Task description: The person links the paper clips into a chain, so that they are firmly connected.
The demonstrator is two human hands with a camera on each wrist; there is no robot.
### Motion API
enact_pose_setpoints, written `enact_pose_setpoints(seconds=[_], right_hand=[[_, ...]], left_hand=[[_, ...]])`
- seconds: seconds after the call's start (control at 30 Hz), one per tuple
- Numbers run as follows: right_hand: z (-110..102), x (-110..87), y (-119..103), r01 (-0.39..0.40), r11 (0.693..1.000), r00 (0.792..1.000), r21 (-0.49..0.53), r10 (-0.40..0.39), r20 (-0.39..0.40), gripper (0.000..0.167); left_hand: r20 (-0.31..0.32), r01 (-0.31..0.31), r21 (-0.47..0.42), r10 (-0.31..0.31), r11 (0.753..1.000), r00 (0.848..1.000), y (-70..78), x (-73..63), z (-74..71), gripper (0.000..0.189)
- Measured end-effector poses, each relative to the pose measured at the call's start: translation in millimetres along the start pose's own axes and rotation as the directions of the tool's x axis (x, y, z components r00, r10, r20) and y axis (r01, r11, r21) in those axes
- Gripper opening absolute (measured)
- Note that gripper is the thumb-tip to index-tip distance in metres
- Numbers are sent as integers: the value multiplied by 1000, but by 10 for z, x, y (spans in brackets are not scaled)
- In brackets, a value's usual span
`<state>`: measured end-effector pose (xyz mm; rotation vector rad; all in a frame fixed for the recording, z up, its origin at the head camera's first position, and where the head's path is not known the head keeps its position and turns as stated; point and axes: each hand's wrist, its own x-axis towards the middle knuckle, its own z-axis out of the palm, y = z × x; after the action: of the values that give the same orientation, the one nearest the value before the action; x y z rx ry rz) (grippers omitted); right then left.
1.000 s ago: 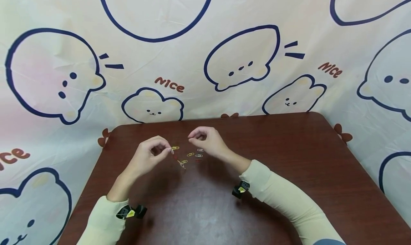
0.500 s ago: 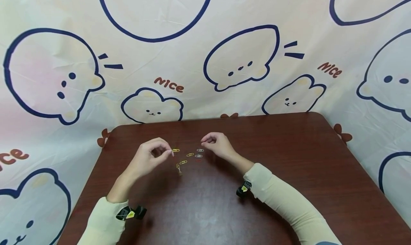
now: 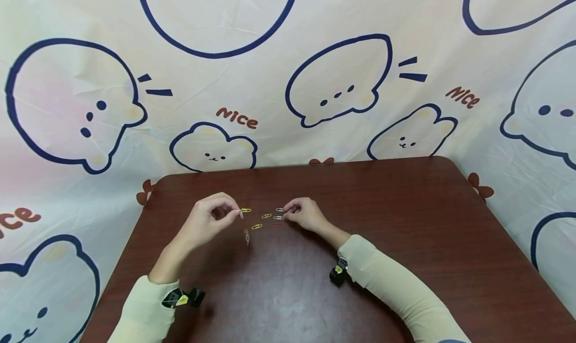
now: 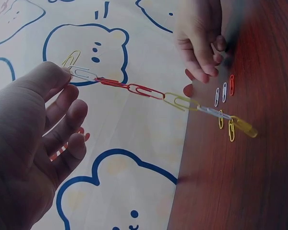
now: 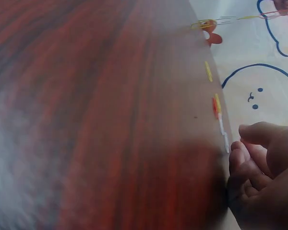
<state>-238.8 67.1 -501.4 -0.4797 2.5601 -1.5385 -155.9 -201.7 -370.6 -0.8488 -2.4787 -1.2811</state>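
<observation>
Red, white and yellow: a chain of paper clips hangs from the left hand.
On my remote feed the near part of the surface is glossy and dark; past it dangles the chain's lower end, and I cannot tell whether it touches down. The left fingers pinch the chain near its top; a slackened pinch, I judge, would drop it toward the two loose yellow clips and could tangle them, while a hard swing might work a link free. Farther along, one red clip and two white clips lie close together. The right hand is right by the white pair, fingers loosely bent, nothing visible between them; a clumsy grab there could scatter the neighbours. Farthest back, I see printed cloth.
</observation>
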Motion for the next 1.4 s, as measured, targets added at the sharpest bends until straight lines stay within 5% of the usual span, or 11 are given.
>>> enact_pose_setpoints(seconds=[0.3, 0.77, 1.4], right_hand=[[63, 10, -6, -4, 993, 1000, -121, 4, -7, 10], [189, 8, -125, -55, 935, 998, -350, 38, -54, 11], [195, -5, -106, -28, 922, 1000, -386, 21, -24, 12]], left_hand=[[2, 3, -8, -3, 1000, 1000, -2, -2, 1, 11], [11, 23, 3, -23, 1000, 1000, 2, 6, -13, 13], [18, 17, 6, -17, 1000, 1000, -4, 0, -29, 7]])
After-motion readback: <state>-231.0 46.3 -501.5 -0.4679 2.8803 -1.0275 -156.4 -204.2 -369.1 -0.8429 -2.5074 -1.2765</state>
